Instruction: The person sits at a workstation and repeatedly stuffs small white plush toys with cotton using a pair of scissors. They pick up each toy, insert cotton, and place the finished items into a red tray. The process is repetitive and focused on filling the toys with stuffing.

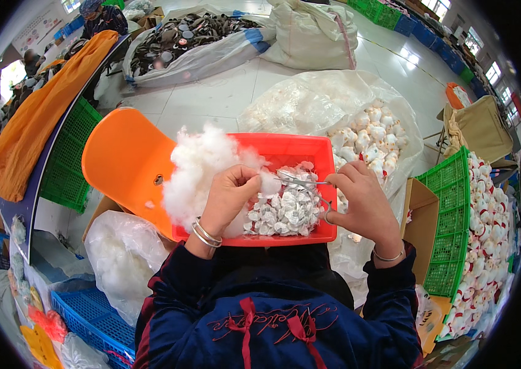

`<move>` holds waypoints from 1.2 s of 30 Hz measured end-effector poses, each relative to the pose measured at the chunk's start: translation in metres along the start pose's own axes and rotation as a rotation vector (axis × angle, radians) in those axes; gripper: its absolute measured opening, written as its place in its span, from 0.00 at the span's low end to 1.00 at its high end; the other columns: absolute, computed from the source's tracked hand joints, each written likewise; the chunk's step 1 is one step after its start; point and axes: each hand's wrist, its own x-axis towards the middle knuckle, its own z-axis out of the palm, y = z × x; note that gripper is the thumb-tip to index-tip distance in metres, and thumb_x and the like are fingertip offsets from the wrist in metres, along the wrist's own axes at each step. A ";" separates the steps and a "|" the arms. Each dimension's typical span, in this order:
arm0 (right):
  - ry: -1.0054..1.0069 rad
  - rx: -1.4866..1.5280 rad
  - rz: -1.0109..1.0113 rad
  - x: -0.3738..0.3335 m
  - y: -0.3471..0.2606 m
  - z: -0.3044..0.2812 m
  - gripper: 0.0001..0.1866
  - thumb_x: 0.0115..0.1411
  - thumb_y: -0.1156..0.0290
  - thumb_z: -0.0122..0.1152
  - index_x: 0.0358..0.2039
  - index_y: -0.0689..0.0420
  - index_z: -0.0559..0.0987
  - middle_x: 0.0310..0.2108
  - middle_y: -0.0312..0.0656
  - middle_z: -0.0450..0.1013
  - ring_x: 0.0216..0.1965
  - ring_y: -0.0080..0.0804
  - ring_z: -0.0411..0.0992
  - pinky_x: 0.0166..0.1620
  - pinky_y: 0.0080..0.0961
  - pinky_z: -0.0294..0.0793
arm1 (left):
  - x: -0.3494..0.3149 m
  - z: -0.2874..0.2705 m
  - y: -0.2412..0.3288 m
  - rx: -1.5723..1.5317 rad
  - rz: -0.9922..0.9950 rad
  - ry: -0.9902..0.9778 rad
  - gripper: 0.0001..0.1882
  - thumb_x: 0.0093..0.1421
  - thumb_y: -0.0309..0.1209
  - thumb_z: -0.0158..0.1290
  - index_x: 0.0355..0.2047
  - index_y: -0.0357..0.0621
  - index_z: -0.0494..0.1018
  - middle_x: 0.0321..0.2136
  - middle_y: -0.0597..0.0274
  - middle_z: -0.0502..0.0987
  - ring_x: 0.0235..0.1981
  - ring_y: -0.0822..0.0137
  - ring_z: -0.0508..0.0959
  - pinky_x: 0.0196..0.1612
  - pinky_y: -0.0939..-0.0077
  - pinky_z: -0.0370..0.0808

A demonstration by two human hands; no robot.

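"While the head view looks down at the hands, what crowds the red tray (291, 146)?"

"An orange chair (122, 154) stands to its left; a clear bag (294, 101) of white, rounded shapes (374, 135) lies beyond its right side, with a cardboard box (422, 230) and a green crate (448, 215) further right."

"Anything in the way?"

"White stuffing (199, 166) heaps over the chair's edge and the tray's left part, hiding some of the rim."

"And the hands?"

"Over the tray, the left hand (231, 198) pinches thumb and forefinger together on a white tuft (269, 184); the right hand (362, 200) grips a metal tool (305, 182) by its looped handles, tips toward the tuft."

"Textures?"

"Cloudy, loose stuffing; smooth red tray walls; crumpled, off-white pieces (282, 216) heaped inside; a slender, shiny tool."
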 end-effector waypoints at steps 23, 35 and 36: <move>0.086 -0.012 -0.069 0.004 -0.006 0.012 0.23 0.44 0.67 0.76 0.43 0.53 0.80 0.40 0.38 0.74 0.51 0.41 0.69 0.52 0.40 0.65 | -0.002 0.000 0.000 -0.170 0.008 -0.034 0.07 0.66 0.27 0.57 0.39 0.35 0.78 0.27 0.64 0.80 0.24 0.78 0.78 0.29 0.83 0.76; -0.101 -0.039 -0.029 0.004 0.001 0.017 0.20 0.46 0.66 0.74 0.41 0.53 0.80 0.38 0.39 0.73 0.47 0.40 0.70 0.50 0.40 0.65 | -0.008 0.003 0.006 0.006 -0.001 -0.045 0.07 0.65 0.27 0.59 0.39 0.35 0.79 0.29 0.64 0.82 0.26 0.78 0.79 0.31 0.84 0.78; -0.053 -0.040 -0.028 0.003 0.003 0.015 0.22 0.45 0.66 0.75 0.42 0.53 0.80 0.39 0.40 0.73 0.49 0.41 0.69 0.51 0.40 0.65 | -0.006 0.000 0.002 -0.053 0.000 -0.007 0.07 0.65 0.27 0.58 0.39 0.35 0.79 0.29 0.64 0.81 0.26 0.78 0.78 0.31 0.83 0.78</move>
